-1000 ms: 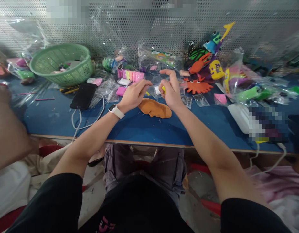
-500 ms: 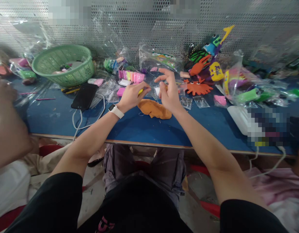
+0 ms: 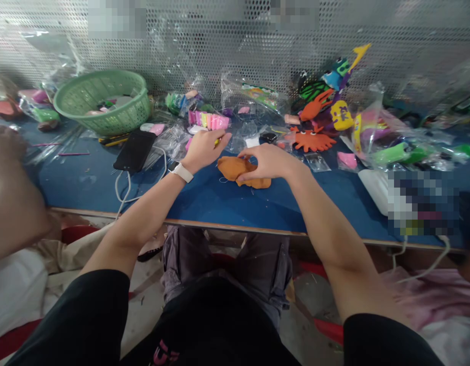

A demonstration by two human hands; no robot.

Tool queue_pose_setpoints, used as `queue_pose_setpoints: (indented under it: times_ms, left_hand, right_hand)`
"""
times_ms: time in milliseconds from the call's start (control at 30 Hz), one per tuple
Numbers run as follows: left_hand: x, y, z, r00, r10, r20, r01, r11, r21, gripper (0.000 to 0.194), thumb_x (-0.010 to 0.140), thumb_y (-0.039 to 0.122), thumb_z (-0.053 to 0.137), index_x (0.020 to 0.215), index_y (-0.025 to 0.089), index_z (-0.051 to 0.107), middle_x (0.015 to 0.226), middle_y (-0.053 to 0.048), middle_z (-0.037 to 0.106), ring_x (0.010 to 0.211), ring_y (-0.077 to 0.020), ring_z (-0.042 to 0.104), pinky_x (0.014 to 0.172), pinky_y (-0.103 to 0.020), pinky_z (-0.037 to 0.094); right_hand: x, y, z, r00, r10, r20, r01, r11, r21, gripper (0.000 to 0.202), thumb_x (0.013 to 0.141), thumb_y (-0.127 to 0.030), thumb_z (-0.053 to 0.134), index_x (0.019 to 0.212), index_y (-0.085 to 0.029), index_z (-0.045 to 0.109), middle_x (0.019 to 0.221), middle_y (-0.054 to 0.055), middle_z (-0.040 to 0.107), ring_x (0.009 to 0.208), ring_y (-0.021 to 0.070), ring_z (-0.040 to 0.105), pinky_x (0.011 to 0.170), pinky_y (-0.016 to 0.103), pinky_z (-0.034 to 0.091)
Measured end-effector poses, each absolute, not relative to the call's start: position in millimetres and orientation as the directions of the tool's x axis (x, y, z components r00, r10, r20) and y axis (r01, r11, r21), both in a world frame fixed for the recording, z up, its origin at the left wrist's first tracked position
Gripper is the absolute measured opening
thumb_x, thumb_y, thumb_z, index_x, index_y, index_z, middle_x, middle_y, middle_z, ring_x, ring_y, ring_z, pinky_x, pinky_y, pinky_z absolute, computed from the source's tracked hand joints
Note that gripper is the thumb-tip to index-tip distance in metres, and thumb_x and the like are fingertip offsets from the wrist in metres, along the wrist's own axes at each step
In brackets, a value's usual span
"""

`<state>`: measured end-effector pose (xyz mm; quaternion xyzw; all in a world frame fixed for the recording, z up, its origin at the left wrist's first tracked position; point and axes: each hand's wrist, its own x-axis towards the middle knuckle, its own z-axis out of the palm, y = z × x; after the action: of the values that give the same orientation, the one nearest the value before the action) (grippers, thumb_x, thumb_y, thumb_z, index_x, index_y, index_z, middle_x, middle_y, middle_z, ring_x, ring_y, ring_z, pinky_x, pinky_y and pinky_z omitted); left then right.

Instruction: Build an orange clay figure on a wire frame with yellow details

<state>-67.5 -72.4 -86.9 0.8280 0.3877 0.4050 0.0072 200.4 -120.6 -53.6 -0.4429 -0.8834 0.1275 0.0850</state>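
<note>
An elongated orange-brown clay piece [image 3: 230,166] lies on the blue table in front of me. My right hand [image 3: 271,161] is over its right part, thumb on the near side and fingers on the far side, gripping it. Just behind the clay's left end, my left hand [image 3: 206,147] is closed on a small yellow object [image 3: 217,142], mostly hidden by the fingers. Pink and yellow clay strips [image 3: 209,121] in clear wrapping lie behind my left hand. A dark round item [image 3: 268,138] sits behind my right hand.
A green basket [image 3: 105,104] stands at the back left, near a black phone [image 3: 134,151] with a white cable. Orange crab figures [image 3: 314,141], plastic bags and a white case [image 3: 374,190] are on the right. Another person's arm [image 3: 17,193] rests at the far left.
My right hand has come down and nearer, from raised with fingers apart, onto the orange-brown clay. The dark round item now shows behind it. My left hand has shifted slightly left.
</note>
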Motion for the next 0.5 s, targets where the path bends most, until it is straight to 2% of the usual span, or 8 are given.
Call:
queue_pose_setpoints:
  times_ms: [133, 267, 400, 500]
  left_hand:
    - [-65.2, -74.0, -89.0, 0.404, 0.654, 0.64, 0.651, -0.696, 0.302, 0.054, 0.12, 0.054, 0.045, 0.077, 0.026, 0.062, 0.07, -0.006, 0.068, 0.064, -0.0227, 0.062, 0.07, -0.039, 0.046]
    - [-67.4, -73.3, -87.8, 0.4, 0.659, 0.637, 0.619, -0.707, 0.343, 0.04, 0.118, 0.042, 0.05, 0.088, 0.026, 0.069, 0.076, -0.006, 0.073, 0.067, -0.0225, 0.067, 0.074, -0.04, 0.048]
    - [-70.4, -68.9, -90.0, 0.363, 0.662, 0.656, 0.584, -0.71, 0.394, 0.024, 0.112, 0.025, 0.052, 0.111, 0.026, 0.075, 0.079, -0.004, 0.074, 0.068, -0.0222, 0.067, 0.073, -0.038, 0.048]
    - [-71.8, -66.7, -91.1, 0.337, 0.676, 0.656, 0.599, -0.691, 0.404, 0.021, 0.107, 0.019, 0.055, 0.113, 0.026, 0.074, 0.081, -0.004, 0.075, 0.073, -0.0235, 0.069, 0.075, -0.038, 0.05]
  right_hand:
    - [197.6, -122.8, -52.7, -0.583, 0.812, -0.005, 0.79, 0.566, -0.234, 0.086, 0.077, -0.081, 0.098, 0.141, -0.026, 0.084, 0.134, 0.014, 0.089, 0.119, 0.0479, 0.083, 0.096, 0.058, 0.064]
    - [194.6, -124.0, -52.4, -0.569, 0.822, -0.011, 0.806, 0.555, -0.205, 0.083, 0.081, -0.075, 0.097, 0.146, -0.027, 0.081, 0.136, 0.014, 0.087, 0.121, 0.0476, 0.083, 0.097, 0.057, 0.064]
    - [197.0, -124.5, -50.8, -0.562, 0.827, 0.007, 0.8, 0.545, -0.252, 0.089, 0.084, -0.069, 0.096, 0.158, -0.025, 0.075, 0.139, 0.015, 0.087, 0.119, 0.0475, 0.084, 0.1, 0.059, 0.063]
    - [201.7, -123.8, -48.2, -0.583, 0.81, 0.066, 0.746, 0.566, -0.351, 0.088, 0.084, -0.065, 0.096, 0.159, -0.023, 0.074, 0.134, 0.015, 0.088, 0.118, 0.0469, 0.084, 0.103, 0.059, 0.063]
